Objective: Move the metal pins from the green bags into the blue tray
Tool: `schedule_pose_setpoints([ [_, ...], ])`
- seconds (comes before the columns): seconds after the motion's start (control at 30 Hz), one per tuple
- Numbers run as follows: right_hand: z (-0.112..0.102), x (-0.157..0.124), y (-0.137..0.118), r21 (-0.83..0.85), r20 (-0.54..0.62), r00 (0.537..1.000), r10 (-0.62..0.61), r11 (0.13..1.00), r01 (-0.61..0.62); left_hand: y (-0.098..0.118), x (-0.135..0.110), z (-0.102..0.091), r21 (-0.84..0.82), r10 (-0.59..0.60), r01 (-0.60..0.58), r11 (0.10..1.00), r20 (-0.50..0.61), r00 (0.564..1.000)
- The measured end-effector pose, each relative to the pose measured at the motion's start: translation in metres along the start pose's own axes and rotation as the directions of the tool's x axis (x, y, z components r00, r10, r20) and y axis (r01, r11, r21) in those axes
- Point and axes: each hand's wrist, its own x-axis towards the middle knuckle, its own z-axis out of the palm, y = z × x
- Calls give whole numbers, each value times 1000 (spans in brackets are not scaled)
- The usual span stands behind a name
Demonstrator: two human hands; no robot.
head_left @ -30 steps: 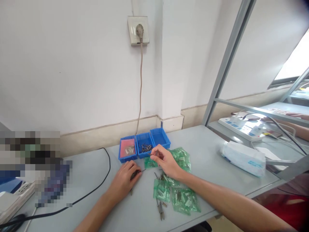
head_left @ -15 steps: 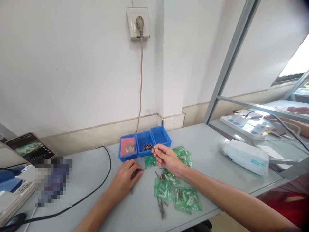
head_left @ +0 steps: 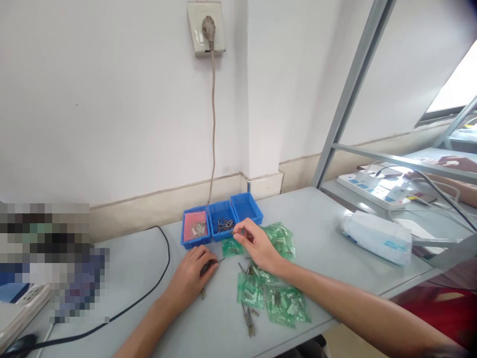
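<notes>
My left hand (head_left: 192, 278) rests on the grey table (head_left: 328, 219), fingers curled over a dark bundle of small metal pins (head_left: 207, 268). My right hand (head_left: 257, 246) hovers at the front rim of the middle blue bin (head_left: 222, 226), thumb and forefinger pinched on a thin metal pin. That bin holds several dark pins. The left blue bin (head_left: 195, 228) has a pink lining and a few pale parts. The right blue bin (head_left: 246, 209) looks empty. Green plastic bags (head_left: 274, 301) of parts lie under and beside my right forearm.
Loose pins (head_left: 249, 323) lie near the table's front edge. A black cable (head_left: 164, 258) curves across the left. A wall socket with a grey plug (head_left: 206, 27) is above the bins. A white packet (head_left: 376, 237) lies at right. Another person's hand (head_left: 456, 163) is beyond a metal frame.
My right hand has moved from above the green bags toward the middle bin's front rim, still pinching. My left hand has stayed put. The view has tilted slightly.
</notes>
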Motion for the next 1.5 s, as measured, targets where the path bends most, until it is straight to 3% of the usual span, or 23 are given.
schedule_pose_setpoints([
  [0.07, 0, -2, -3, -72, 23, 997, -70, 995, 72, 0, 0, 0, 3, 4, -4, 1000, -7, 1000],
  [0.17, 1, -3, -5, -86, 49, 996, -77, 993, 81, 0, 0, 0, 5, 7, -7, 1000, -1, 1000],
  [0.33, 1, 0, 2, 44, 52, 999, 1, 999, -3, 0, -1, -1, -1, 9, -9, 1000, 7, 1000],
  [0.47, 0, 3, 6, 212, 132, 985, 115, 967, -142, -1, -1, 0, -3, 11, -11, 1000, 9, 1000],
  [0.57, 0, 5, 4, 374, 193, 962, 192, 892, -253, -2, -1, 1, -1, 17, -17, 1000, 8, 1000],
  [0.73, -3, 6, -2, 642, 332, 907, 258, 643, -418, -3, -1, 2, 6, 18, -18, 1000, 6, 1000],
  [0.8, -4, 7, -3, 673, 368, 895, 252, 593, -443, -2, 0, 2, 5, 11, -11, 1000, 4, 1000],
  [1.03, -6, 7, 0, 558, 253, 928, 273, 743, -370, 0, 1, 1, 3, 13, -13, 1000, -6, 1000],
  [1.23, -7, 6, 1, 411, 223, 940, 259, 849, -331, -3, 0, 3, -6, 35, -35, 999, 2, 999],
  [1.5, -7, 7, 4, 385, 191, 955, 228, 877, -287, -2, -1, 1, 0, 34, -34, 999, -4, 999],
])
